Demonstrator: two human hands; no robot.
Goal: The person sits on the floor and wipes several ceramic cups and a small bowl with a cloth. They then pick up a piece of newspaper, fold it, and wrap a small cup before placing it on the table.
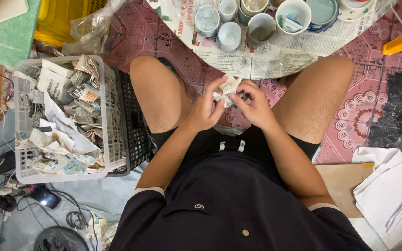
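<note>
I sit on the floor with my knees apart. Between them my left hand (206,108) and my right hand (255,105) meet, both gripping one small object wrapped in crumpled newspaper (228,88). What is inside the wrapping is hidden. Just beyond my hands a sheet of newspaper (275,62) lies on the floor, and on it stand several ceramic cups and bowls (231,35), white and pale blue.
A white plastic basket (112,116) full of crumpled newspaper pieces stands by my left knee. Cables and a phone (45,197) lie below it. White paper sheets (389,195) lie at the lower right. A yellow crate (61,16) is at the upper left.
</note>
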